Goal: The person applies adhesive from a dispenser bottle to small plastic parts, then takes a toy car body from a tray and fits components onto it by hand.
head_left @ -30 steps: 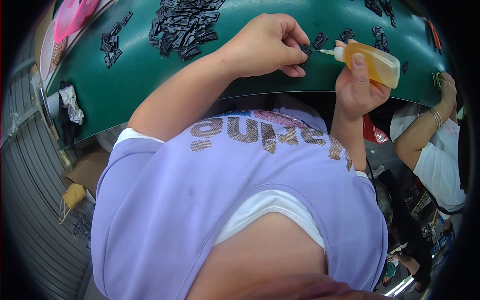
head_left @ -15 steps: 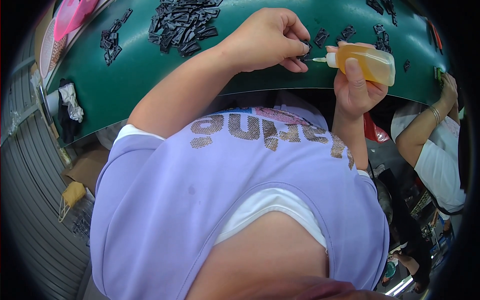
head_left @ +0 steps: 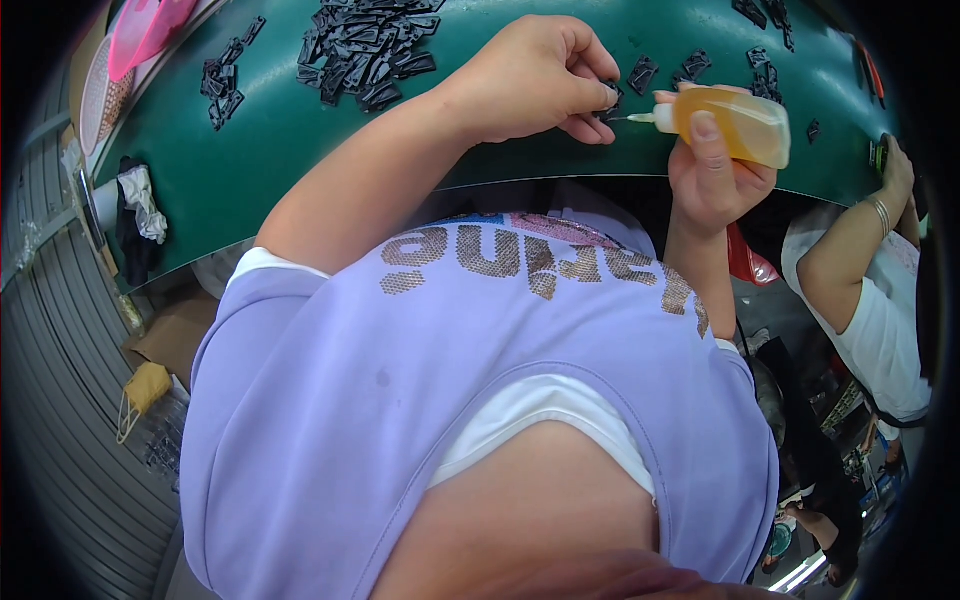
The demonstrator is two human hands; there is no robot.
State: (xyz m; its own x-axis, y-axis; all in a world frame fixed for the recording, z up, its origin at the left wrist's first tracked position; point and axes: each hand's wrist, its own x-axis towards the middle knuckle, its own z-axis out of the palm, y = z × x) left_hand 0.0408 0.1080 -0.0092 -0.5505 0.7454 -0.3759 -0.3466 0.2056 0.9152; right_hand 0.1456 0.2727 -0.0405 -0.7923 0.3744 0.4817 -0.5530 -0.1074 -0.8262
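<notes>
My left hand [head_left: 550, 82] pinches a small black plastic part [head_left: 611, 98] between thumb and fingers; most of the part is hidden behind them. A squeeze bottle [head_left: 750, 125] of amber liquid lies sideways in my right hand [head_left: 715, 175], with the thumb pressed on its side. Its white cap and thin needle tip [head_left: 638, 118] point left and reach up to the black part. I cannot tell whether the tip touches it. Just beyond my hands, several loose black parts [head_left: 692, 66] lie on the green table [head_left: 520, 170].
A large heap of black parts [head_left: 362, 50] sits beyond my left forearm, and a smaller group [head_left: 222, 85] lies farther left. At the far left are a pink basket [head_left: 150, 35] and a dark and white cloth [head_left: 140, 205]. On the right, a co-worker's arm [head_left: 845, 250] reaches the table edge.
My hands, the bottle and the black part stay almost in place. The co-worker's hand on the right has shifted slightly.
</notes>
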